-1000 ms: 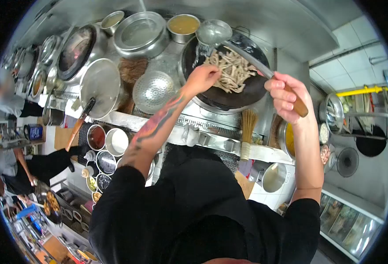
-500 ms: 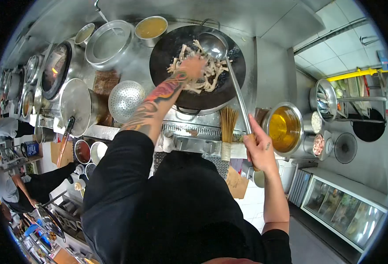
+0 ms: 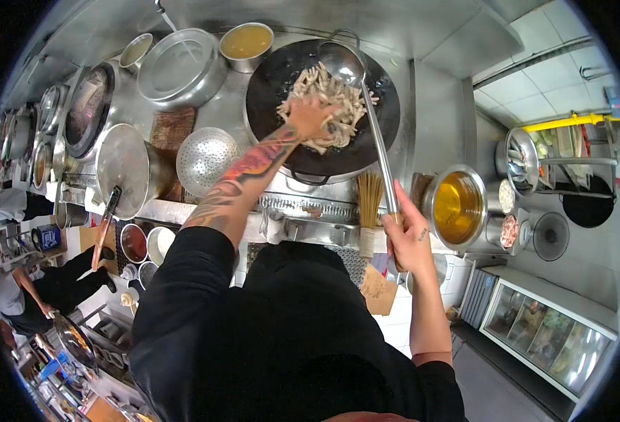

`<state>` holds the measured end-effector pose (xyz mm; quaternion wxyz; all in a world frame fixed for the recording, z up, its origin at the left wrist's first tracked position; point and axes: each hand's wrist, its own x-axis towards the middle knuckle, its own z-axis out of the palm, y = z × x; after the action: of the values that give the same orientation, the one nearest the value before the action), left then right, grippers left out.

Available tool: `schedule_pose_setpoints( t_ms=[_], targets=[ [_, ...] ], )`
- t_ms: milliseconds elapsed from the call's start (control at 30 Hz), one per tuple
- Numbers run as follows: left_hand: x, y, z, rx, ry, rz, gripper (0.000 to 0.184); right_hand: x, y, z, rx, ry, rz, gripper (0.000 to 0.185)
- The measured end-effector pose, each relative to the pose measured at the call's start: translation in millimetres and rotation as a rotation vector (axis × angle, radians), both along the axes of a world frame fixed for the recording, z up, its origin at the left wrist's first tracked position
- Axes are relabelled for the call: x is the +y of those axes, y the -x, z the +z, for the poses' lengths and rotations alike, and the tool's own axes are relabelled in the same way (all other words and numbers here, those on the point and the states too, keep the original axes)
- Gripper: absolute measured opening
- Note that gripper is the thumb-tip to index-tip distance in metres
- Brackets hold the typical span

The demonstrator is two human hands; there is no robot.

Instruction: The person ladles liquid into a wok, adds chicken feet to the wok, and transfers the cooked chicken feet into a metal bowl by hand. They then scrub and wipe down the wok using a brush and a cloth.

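A black wok [image 3: 267, 144] holds a heap of pale pieces that look like chicken feet [image 3: 355, 105]. My left hand [image 3: 311, 116] is over the heap, palm down with fingers spread; whether it touches the pieces I cannot tell. Wrapped round the lower end of a long ladle's handle is my right hand [image 3: 410, 235]. The ladle [image 3: 345, 62] has its bowl inside the wok's far side, beside the heap, and its handle crosses the wok's right rim. A bamboo wok brush [image 3: 368, 211] leans at the stove's front edge, left of my right hand.
Left of the wok are a perforated strainer [image 3: 206, 160], a lidded pot [image 3: 183, 67] and a bowl of yellowish liquid [image 3: 246, 42]. A basin of golden oil [image 3: 457, 207] stands at right. A person [image 3: 39, 295] handles a pan at far left.
My left hand has moved slightly right and its fingers show more clearly spread. The person at far left has shifted with the pan. My right hand keeps its grip on the ladle.
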<state>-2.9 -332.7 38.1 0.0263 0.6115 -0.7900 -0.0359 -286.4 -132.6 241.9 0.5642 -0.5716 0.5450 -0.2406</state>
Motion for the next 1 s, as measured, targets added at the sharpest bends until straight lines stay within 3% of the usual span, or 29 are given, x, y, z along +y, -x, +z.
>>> schedule_pose_setpoints(
  t_ms=[100,167,233,267,300,367,400,433,533,600,700,767,867,900,967,1000],
  targets=[
    [-10.1,-1.9,-24.2,0.131,0.040,-0.077,0.077,-11.9,-32.0,-2.7,-0.046,-0.050,0.025,0.067],
    [-11.4,1.1,-10.0,0.329,-0.109,0.105,0.062,-26.6,-60.8,-4.2,-0.064,-0.034,0.091,0.066],
    [7.7,-11.1,21.6,0.357,0.019,-0.060,0.054,-44.0,-98.1,-8.1,-0.090,0.016,0.147,0.065],
    [24.9,-13.3,29.5,0.322,0.112,0.030,0.050,-57.5,-118.0,-12.5,-0.156,0.017,0.214,0.064],
    [24.8,-21.2,-2.5,0.446,0.476,-0.048,0.043,-75.0,-142.7,-18.1,-0.152,0.061,0.279,0.063],
    [32.9,-40.1,-22.0,0.922,0.518,-0.081,0.032,-118.8,-199.8,-36.4,-0.200,0.111,0.402,0.063],
    [65.0,-59.6,12.2,1.044,0.150,-0.006,0.028,-139.0,-233.4,-37.4,-0.171,0.123,0.467,0.062],
    [75.7,-66.2,22.3,0.801,0.583,0.088,0.028,-161.6,-268.7,-50.3,-0.138,0.193,0.525,0.063],
    [138.9,-115.3,40.8,0.836,0.542,0.221,0.029,-209.6,-376.9,-101.3,0.039,0.410,0.635,0.064],
    [189.0,-140.8,40.6,0.799,0.591,0.365,0.029,-213.8,-435.3,-124.3,0.181,0.350,0.588,0.036],
    [255.4,-164.6,23.5,0.784,0.572,0.549,0.029,-196.0,-487.4,-126.4,0.361,0.329,0.543,0.021],
    [290.8,-172.2,11.6,0.793,0.551,0.604,0.028,-202.0,-519.8,-156.1,0.297,0.229,0.519,0.017],
    [323.7,-177.0,1.4,0.821,0.516,0.690,0.028,-222.1,-545.3,-189.3,-0.306,-0.464,0.407,0.014],
    [330.6,-177.0,-0.2,0.831,0.507,0.718,0.027,-224.6,-537.4,-181.1,-0.624,-0.706,0.359,0.017],
    [337.6,-179.2,-2.3,0.854,0.498,0.740,0.026,-238.8,-528.7,-177.1,-0.886,-1.182,0.235,0.015],
    [339.4,-180.7,-5.3,0.907,0.473,0.767,0.027,-236.7,-522.4,-176.9,-0.963,-1.217,0.261,0.013]
  ],
)
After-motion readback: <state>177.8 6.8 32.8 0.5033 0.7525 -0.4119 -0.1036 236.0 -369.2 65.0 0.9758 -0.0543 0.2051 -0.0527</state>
